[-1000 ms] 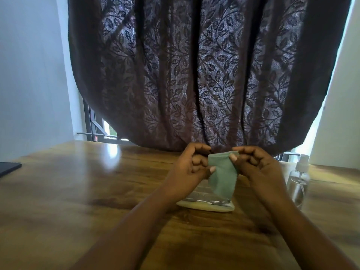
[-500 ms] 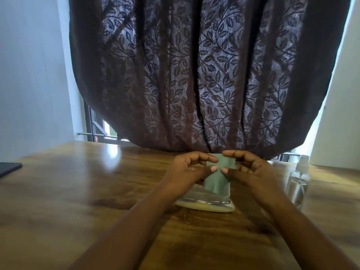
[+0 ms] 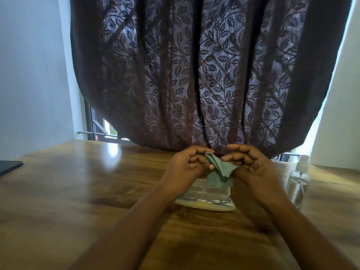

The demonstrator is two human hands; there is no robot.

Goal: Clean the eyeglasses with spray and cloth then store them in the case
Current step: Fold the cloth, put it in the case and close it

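both hands [image 3: 220,168] seemingly pinching cloth [image 3: 220,170]

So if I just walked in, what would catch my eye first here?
Probably the big dark leaf-patterned curtain filling the window behind the wooden table. Next, the left hand and right hand raised mid-table, pinching a crumpled green cleaning cloth above eyeglasses lying in an open case, with a clear spray bottle to the right.

Both arms reach forward, and the hands meet close together above the table. The left hand [image 3: 187,166] and right hand [image 3: 253,168] each pinch something, with fingers curled.
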